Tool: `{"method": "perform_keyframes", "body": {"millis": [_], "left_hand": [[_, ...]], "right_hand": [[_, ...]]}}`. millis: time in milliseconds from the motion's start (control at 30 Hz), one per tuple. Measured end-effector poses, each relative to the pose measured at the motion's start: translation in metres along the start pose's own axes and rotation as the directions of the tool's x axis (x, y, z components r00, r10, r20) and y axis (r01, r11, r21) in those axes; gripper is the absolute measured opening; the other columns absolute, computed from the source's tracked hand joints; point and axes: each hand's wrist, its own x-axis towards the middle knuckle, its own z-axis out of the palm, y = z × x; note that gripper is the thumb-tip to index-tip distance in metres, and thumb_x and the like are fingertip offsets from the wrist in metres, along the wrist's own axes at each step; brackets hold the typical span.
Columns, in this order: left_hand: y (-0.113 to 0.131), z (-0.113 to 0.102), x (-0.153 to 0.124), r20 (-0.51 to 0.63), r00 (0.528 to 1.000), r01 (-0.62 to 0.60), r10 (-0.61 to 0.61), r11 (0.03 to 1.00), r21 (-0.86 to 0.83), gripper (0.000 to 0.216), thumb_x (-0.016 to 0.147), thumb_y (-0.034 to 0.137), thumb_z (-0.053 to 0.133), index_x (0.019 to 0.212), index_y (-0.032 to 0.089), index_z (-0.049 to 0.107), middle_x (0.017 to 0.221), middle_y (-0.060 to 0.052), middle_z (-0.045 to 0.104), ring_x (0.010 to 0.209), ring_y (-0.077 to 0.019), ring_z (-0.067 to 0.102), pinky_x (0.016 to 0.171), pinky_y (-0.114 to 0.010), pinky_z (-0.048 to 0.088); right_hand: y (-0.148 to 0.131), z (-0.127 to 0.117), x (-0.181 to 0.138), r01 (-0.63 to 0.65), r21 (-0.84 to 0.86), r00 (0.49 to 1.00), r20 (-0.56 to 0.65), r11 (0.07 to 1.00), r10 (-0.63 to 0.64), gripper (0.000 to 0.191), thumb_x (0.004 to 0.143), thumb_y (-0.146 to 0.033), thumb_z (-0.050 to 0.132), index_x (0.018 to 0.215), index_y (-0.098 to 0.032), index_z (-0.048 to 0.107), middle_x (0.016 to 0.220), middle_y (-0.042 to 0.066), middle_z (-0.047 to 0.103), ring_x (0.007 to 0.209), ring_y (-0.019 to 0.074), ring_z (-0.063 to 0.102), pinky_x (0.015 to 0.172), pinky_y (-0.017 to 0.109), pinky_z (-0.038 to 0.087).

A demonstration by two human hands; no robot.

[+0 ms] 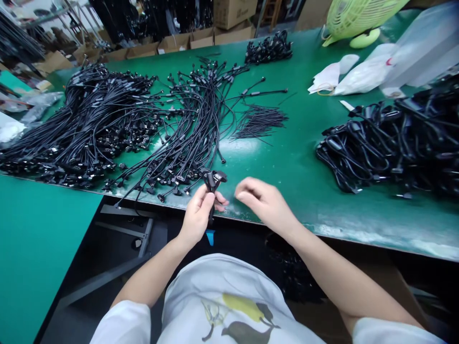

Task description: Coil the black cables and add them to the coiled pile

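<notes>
My left hand [197,212] is closed around a black cable [214,178], gathered so that its connector ends stick up above the thumb. Part of that cable hangs below the fingers at the table's front edge. To its right, my right hand [263,200] is raised over the table edge, apart from the cable. Its fingers are curled in and slightly blurred; whether something thin is pinched there cannot be made out. Just beyond the hands lies a loose bunch of straight black cables [202,114]. A pile of thin black ties [261,122] lies to the right of that bunch.
A larger heap of black cables [89,119] covers the left of the green table [297,143]. Bundled cables [398,138] are piled at right, with a smaller bundle pile [268,48] at the back. Plastic bags [369,71] and a yellow-green fan [358,19] stand back right.
</notes>
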Motion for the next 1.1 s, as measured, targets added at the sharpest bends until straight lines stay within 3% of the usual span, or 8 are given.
{"method": "perform_keyframes", "body": {"millis": [100, 267, 367, 500, 633, 733, 900, 1100], "left_hand": [[0.004, 0.005, 0.003, 0.045, 0.998, 0.03, -0.032, 0.999, 0.04, 0.034, 0.091, 0.042, 0.057, 0.115, 0.019, 0.061, 0.073, 0.003, 0.054, 0.063, -0.0087, 0.05, 0.063, -0.022, 0.044], [0.01, 0.009, 0.003, 0.203, 0.953, 0.263, -0.224, 0.945, -0.193, 0.033, 0.09, 0.046, 0.058, 0.106, 0.017, 0.057, 0.069, 0.005, 0.045, 0.05, -0.0056, 0.039, 0.046, -0.02, 0.037], [0.012, 0.007, 0.004, 0.274, 0.919, 0.335, -0.282, 0.927, -0.171, 0.038, 0.086, 0.046, 0.063, 0.108, 0.017, 0.056, 0.069, 0.004, 0.047, 0.047, -0.0039, 0.038, 0.042, -0.017, 0.032], [0.013, 0.002, 0.006, 0.296, 0.892, 0.399, -0.341, 0.903, -0.16, 0.043, 0.085, 0.047, 0.065, 0.116, 0.018, 0.055, 0.063, 0.008, 0.041, 0.04, -0.0003, 0.022, 0.037, -0.014, 0.019], [0.012, 0.001, 0.008, 0.348, 0.848, 0.476, -0.4, 0.864, -0.164, 0.039, 0.085, 0.049, 0.063, 0.106, 0.017, 0.056, 0.061, 0.008, 0.041, 0.039, -0.0013, 0.025, 0.036, -0.015, 0.024], [0.008, 0.003, 0.007, 0.354, 0.837, 0.483, -0.416, 0.867, -0.124, 0.042, 0.084, 0.054, 0.063, 0.099, 0.015, 0.056, 0.062, 0.006, 0.044, 0.045, -0.0039, 0.038, 0.041, -0.016, 0.035], [0.003, 0.007, 0.004, 0.312, 0.816, 0.552, -0.487, 0.817, -0.17, 0.044, 0.083, 0.058, 0.061, 0.083, 0.015, 0.054, 0.055, 0.01, 0.032, 0.038, -0.0007, 0.019, 0.033, -0.013, 0.016], [-0.002, 0.01, 0.005, 0.304, 0.801, 0.589, -0.517, 0.772, -0.239, 0.043, 0.081, 0.056, 0.065, 0.081, 0.015, 0.052, 0.054, 0.011, 0.031, 0.036, -0.0002, 0.014, 0.033, -0.014, 0.013]], "right_hand": [[-0.01, -0.007, 0.001, 0.157, -0.301, 0.948, -0.221, 0.941, -0.229, 0.037, 0.083, -0.049, 0.065, 0.1, -0.017, 0.057, 0.079, 0.001, 0.057, 0.06, 0.0101, 0.047, 0.059, 0.024, 0.039], [-0.002, -0.003, 0.009, 0.482, -0.546, 0.824, 0.018, 0.685, -0.566, 0.026, 0.098, -0.028, 0.04, 0.109, -0.018, 0.061, 0.096, 0.009, 0.064, 0.085, 0.0174, 0.059, 0.076, 0.031, 0.046], [0.008, -0.004, 0.014, 0.537, -0.504, 0.789, 0.015, 0.677, -0.615, 0.026, 0.098, -0.03, 0.042, 0.111, -0.022, 0.063, 0.109, 0.01, 0.062, 0.098, 0.0202, 0.058, 0.086, 0.037, 0.047], [0.009, -0.008, 0.015, 0.517, -0.139, 0.854, 0.011, 0.845, -0.52, 0.028, 0.1, -0.029, 0.037, 0.114, -0.02, 0.06, 0.124, 0.012, 0.058, 0.119, 0.0206, 0.054, 0.1, 0.04, 0.045], [0.006, -0.011, 0.008, 0.38, 0.12, 0.92, 0.049, 0.917, -0.388, 0.03, 0.101, -0.032, 0.035, 0.113, -0.02, 0.06, 0.122, 0.011, 0.06, 0.122, 0.0206, 0.053, 0.107, 0.041, 0.042], [0.011, -0.013, 0.003, 0.327, 0.191, 0.944, -0.03, 0.925, -0.328, 0.03, 0.1, -0.035, 0.04, 0.113, -0.021, 0.062, 0.123, 0.011, 0.059, 0.123, 0.0216, 0.052, 0.108, 0.042, 0.04], [0.025, -0.008, 0.005, 0.236, 0.447, 0.97, -0.061, 0.863, -0.234, 0.026, 0.097, -0.035, 0.043, 0.111, -0.022, 0.062, 0.123, 0.008, 0.057, 0.119, 0.0226, 0.055, 0.106, 0.044, 0.043], [0.025, 0.001, 0.012, 0.136, 0.59, 0.991, -0.089, 0.796, -0.104, 0.017, 0.088, -0.027, 0.045, 0.101, -0.021, 0.054, 0.114, 0.008, 0.056, 0.107, 0.0205, 0.058, 0.1, 0.045, 0.048]]}}
